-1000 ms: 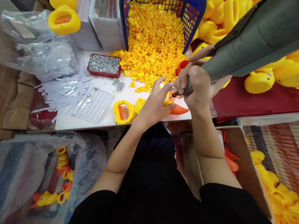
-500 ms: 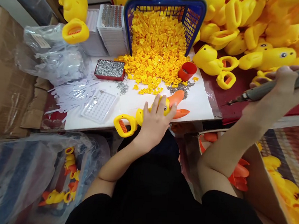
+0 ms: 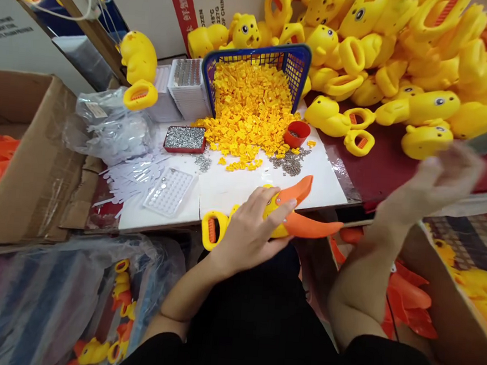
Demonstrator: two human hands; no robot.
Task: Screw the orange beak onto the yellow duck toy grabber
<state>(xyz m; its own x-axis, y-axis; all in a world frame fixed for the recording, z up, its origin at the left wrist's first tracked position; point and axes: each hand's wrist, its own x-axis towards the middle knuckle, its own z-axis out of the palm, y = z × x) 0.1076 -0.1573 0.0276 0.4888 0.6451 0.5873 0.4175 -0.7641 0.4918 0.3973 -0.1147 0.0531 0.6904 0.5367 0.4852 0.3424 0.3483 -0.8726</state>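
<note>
My left hand (image 3: pixel 246 235) grips a duck (image 3: pixel 266 220) with its orange beak already on at the table (image 3: pixel 234 190) edge, my blurred right hand (image 3: pixel 444 177) lies open and empty, and many beakless ducks (image 3: pixel 401 77) still wait.

Glossy smooth plastic duck toy (image 3: pixel 285 216), matt white paper sheet (image 3: pixel 235 184), shiny metal screws (image 3: pixel 185 138)

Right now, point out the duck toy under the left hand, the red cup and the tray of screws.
duck toy (image 3: pixel 297 222): head view, on its orange beak.
red cup (image 3: pixel 297 134): head view, on its front wall.
tray of screws (image 3: pixel 185 139): head view, on the screws' middle.
</note>
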